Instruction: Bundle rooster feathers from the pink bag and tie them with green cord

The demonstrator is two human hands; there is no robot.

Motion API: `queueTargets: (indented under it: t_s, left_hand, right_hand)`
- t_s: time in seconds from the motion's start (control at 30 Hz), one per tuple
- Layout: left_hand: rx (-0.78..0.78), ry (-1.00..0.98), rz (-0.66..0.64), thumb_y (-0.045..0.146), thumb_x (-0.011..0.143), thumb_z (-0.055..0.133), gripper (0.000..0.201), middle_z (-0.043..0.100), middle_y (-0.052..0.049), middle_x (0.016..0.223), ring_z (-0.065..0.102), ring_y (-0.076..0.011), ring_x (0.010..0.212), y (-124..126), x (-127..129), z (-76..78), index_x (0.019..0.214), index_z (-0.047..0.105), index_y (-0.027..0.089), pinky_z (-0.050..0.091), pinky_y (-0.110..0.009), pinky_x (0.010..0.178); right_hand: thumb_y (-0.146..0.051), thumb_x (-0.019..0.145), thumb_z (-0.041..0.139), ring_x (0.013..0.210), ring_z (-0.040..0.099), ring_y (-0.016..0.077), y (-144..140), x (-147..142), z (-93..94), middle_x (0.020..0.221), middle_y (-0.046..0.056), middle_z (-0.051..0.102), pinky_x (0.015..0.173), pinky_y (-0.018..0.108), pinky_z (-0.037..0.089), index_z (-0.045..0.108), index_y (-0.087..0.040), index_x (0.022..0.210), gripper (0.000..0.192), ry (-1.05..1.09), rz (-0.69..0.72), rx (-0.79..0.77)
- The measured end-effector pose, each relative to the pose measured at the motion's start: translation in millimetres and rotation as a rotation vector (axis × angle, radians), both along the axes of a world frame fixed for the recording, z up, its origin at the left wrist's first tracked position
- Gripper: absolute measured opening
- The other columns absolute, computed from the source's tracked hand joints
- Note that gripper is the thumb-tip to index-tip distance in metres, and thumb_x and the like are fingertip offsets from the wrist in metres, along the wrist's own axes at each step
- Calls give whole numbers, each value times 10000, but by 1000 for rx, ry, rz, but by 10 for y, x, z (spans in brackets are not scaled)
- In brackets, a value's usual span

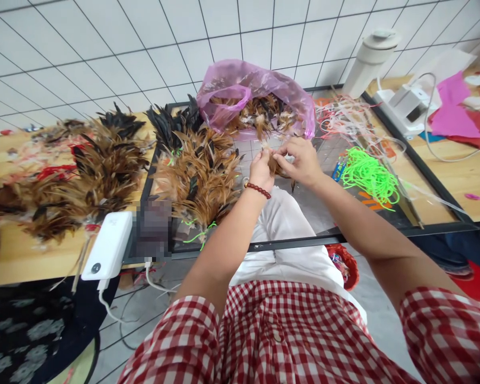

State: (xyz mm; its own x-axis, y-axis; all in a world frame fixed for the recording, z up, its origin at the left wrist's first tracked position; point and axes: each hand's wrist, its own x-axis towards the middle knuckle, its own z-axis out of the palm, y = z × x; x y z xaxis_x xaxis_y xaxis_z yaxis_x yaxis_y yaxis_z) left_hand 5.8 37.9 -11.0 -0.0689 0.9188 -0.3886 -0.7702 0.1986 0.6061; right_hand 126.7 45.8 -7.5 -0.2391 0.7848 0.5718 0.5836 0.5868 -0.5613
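White wall tiles back the bench (456, 176), above which the left hand (261, 169) and right hand (300, 160) pinch a small feather bunch (275, 165) together, just before the pink bag (240, 85) of feathers, brown feather bundles (200, 170) lying leftward.

White power bank (107, 245) lower left, neon green cords (370, 175) right of centre, white bottle (370, 60) upper right, pink and red paper (458, 114) far right, red basket (346, 264) under table edge.

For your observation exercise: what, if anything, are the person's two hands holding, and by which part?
Both the left hand and right hand pinch a small bunch of brown feathers between them, fingertips at its upper end; whether that end is quills cannot be told.
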Motion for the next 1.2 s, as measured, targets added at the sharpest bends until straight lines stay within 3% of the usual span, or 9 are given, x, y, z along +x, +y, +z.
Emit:
queueTargets:
  t_s: [0.1, 0.23, 0.33, 0.43, 0.53, 0.67, 0.83, 1.0, 1.2]
  left_hand:
    - [71, 8, -64, 311, 946, 684, 254, 570, 42, 680, 619, -63, 663, -22, -17, 24, 770, 567, 169, 530, -204, 779]
    - [132, 28, -181, 276, 970, 641, 291, 500, 50, 651, 558, -56, 609, -90, -13, 95, 723, 526, 173, 524, -214, 758]
    - [149, 77, -207, 292, 964, 654, 270, 514, 52, 648, 555, -52, 599, -124, 6, 117, 749, 539, 177, 526, -210, 753]
    - [163, 134, -226, 325, 960, 662, 237, 539, 50, 635, 599, -62, 625, -136, 32, 108, 796, 575, 177, 530, -206, 749]
    - [152, 172, -222, 364, 930, 703, 240, 573, 46, 645, 605, -62, 610, -145, 58, 96, 826, 598, 175, 513, -195, 695]
    - [112, 228, -177, 399, 914, 720, 249, 543, 68, 616, 455, -28, 480, -156, 75, 92, 835, 614, 188, 418, -165, 555]
    - [100, 271, -175, 376, 906, 733, 241, 480, 77, 566, 362, -28, 455, -172, 85, 100, 796, 617, 196, 338, -164, 500]
    - [120, 296, -234, 405, 886, 752, 273, 444, 79, 549, 344, -30, 453, -199, 94, 114, 780, 615, 194, 311, -161, 477]
    - [109, 263, -237, 403, 878, 763, 254, 457, 75, 556, 360, -31, 459, -181, 76, 107, 801, 632, 199, 331, -169, 492]
  right_hand:
    - [-580, 827, 727, 817, 594, 204, 22, 13, 59, 787, 40, 665, 803, 358, 479, 653, -230, 751, 366, 264, -4, -172]
    - [-619, 725, 817, 662, 575, 146, 34, 13, 126, 672, 27, 650, 650, 295, 483, 601, -208, 647, 471, 527, 171, -538]
    - [-613, 658, 868, 616, 567, 129, 28, 8, 135, 650, 24, 657, 592, 276, 482, 599, -202, 623, 493, 616, 218, -624]
    - [-666, 620, 881, 592, 552, 132, 57, 31, 102, 626, 11, 631, 566, 286, 482, 591, -208, 632, 542, 621, 235, -613]
    - [-738, 676, 815, 617, 541, 142, 109, 86, 73, 628, -7, 580, 585, 299, 484, 572, -224, 676, 568, 560, 187, -501]
    - [-745, 778, 724, 779, 573, 168, 135, 156, 104, 732, 0, 565, 723, 318, 495, 587, -231, 748, 532, 476, 129, -288]
    - [-719, 797, 717, 814, 557, 186, 114, 154, 125, 759, 11, 574, 781, 336, 473, 603, -234, 758, 499, 365, 134, -287]
    - [-662, 846, 693, 851, 563, 205, 90, 127, 111, 792, 28, 586, 831, 367, 476, 611, -242, 745, 439, 308, 45, -176]
    - [-679, 789, 752, 835, 574, 186, 93, 113, 93, 819, 20, 619, 822, 354, 500, 656, -245, 780, 445, 390, 36, -177]
